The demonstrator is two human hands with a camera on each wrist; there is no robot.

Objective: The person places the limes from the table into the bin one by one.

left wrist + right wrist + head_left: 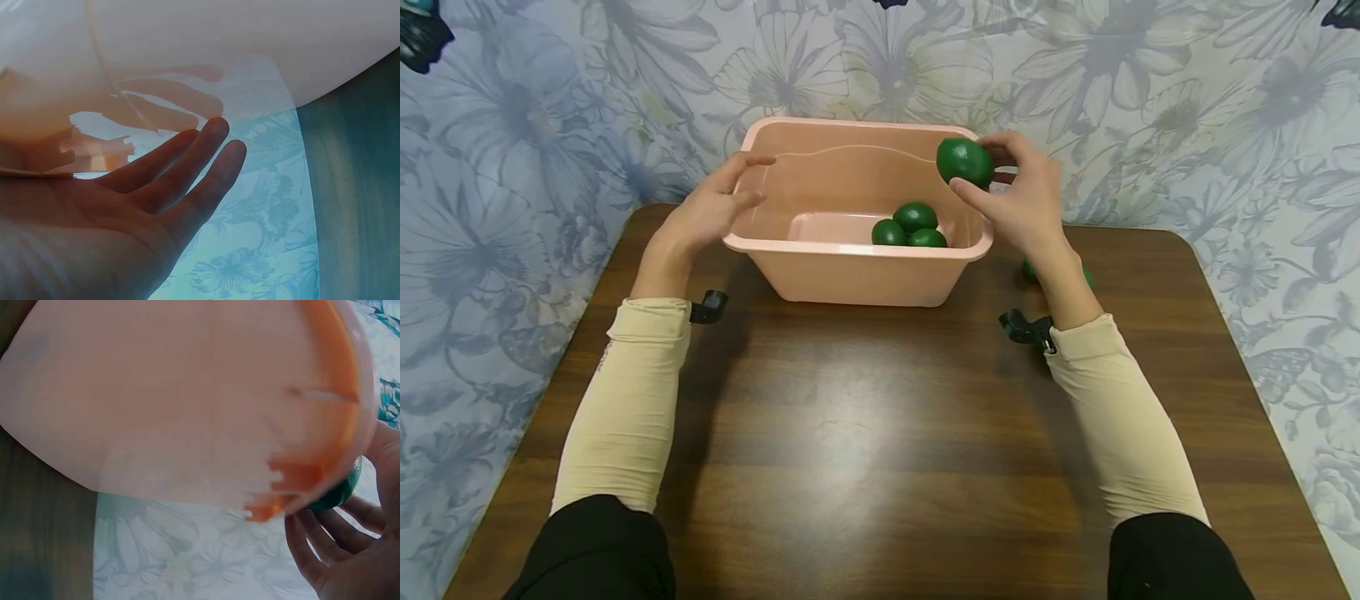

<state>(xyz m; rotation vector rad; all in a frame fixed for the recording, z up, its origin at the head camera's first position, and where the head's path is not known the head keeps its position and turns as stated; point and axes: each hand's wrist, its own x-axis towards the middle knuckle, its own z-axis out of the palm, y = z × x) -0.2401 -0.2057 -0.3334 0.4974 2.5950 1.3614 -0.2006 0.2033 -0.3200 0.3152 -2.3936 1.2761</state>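
A peach-coloured plastic basin (850, 271) stands at the table's far side. Several glossy dark-green avocados (915, 217) lie together in its right half. My right hand (1026, 196) holds another avocado (964, 162) between thumb and fingers, over the basin's right rim. Most of that avocado is hidden behind the basin wall in the right wrist view. At the left rim, my left hand (707, 208) grips the basin, its thumb and forefinger over the edge. From the left wrist, its other fingers (206, 181) extend along the outer wall.
More green avocados (1029, 269) show on the table beside the basin, partly covered by my right forearm. The brown wooden table (865, 450) has rounded far corners. Flower-patterned covering (1247, 192) surrounds it behind and at the sides.
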